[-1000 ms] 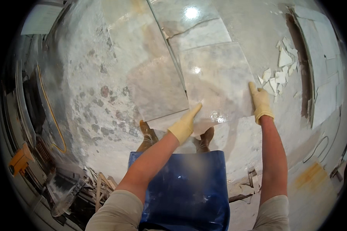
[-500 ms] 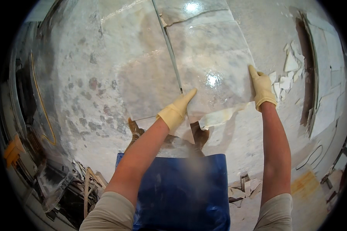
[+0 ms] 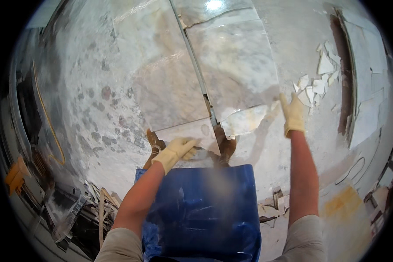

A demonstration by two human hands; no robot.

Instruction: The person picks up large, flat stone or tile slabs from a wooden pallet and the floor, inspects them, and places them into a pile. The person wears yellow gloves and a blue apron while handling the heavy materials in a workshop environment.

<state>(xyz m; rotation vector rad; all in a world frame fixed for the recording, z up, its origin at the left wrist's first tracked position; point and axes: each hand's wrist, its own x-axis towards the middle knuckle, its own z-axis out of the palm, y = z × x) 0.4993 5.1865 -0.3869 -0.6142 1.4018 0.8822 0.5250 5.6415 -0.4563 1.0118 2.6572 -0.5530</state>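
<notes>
Both my hands wear pale yellow rubber gloves. My left hand (image 3: 177, 153) is low and left of centre, fingers curled at the near edge of a small pale marble piece (image 3: 185, 132); its fingertips are partly hidden. That piece adjoins the near edge of the left marble slab (image 3: 161, 94). My right hand (image 3: 293, 115) is open, thumb and fingers apart, beside the near right corner of the right marble slab (image 3: 240, 70). A narrow dark gap runs between the slabs. The right slab's near edge has a broken, pale yellowish strip (image 3: 246, 121).
White stone shards (image 3: 312, 89) lie right of the slabs, and flat panels (image 3: 371, 83) stand farther right. A blue apron (image 3: 201, 209) covers my lap, with brown boots (image 3: 226, 146) beyond it. At left are a yellow hose (image 3: 43, 113) and scrap pieces (image 3: 102, 205).
My left hand has left the gap between the slabs and come nearer and left, to the small marble piece. My right hand has slid nearer along the right slab's edge. The view has shifted slightly.
</notes>
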